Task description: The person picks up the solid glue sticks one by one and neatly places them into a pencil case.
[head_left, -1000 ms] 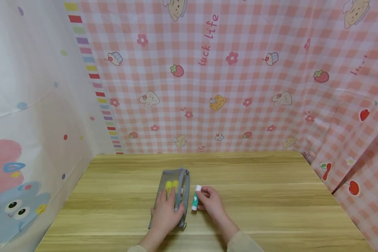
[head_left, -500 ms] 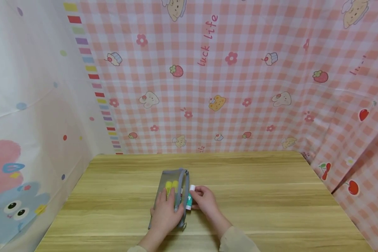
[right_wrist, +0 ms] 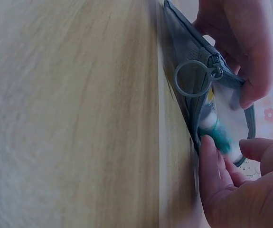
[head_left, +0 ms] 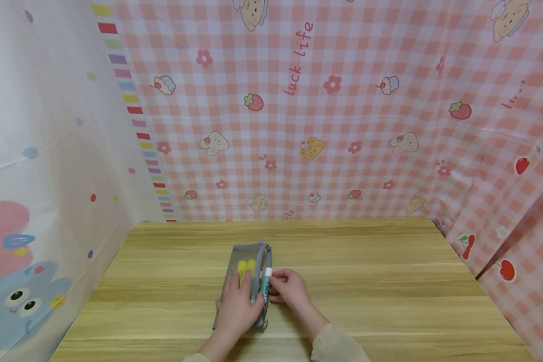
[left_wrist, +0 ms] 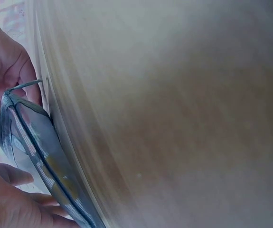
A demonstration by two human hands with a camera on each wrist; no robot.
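A grey see-through zip pouch [head_left: 237, 254] lies on the table in the head view, its zipped mouth spread along the right side. My left hand [head_left: 238, 305] rests over it and holds it, fingers spread on the mesh and thumb at the rim of the mouth. Two yellow items [head_left: 247, 266] show through the mesh. With its fingertips, my right hand [head_left: 291, 290] pinches a glue stick [head_left: 265, 282], green with white ends, at the mouth. In the right wrist view the glue stick [right_wrist: 217, 134] is partly inside the pouch, blurred, between right thumb and fingers.
The wooden table [head_left: 366, 281] extends around the pouch on all sides. A pink checked cloth [head_left: 326, 115] hangs behind it, and a white printed cloth [head_left: 50, 176] on the left. The zip's ring pull [right_wrist: 193, 78] hangs at the pouch's near end.
My right hand has carried the glue stick leftward, from beside the pouch into its mouth. The left hand and the pouch have stayed in place.
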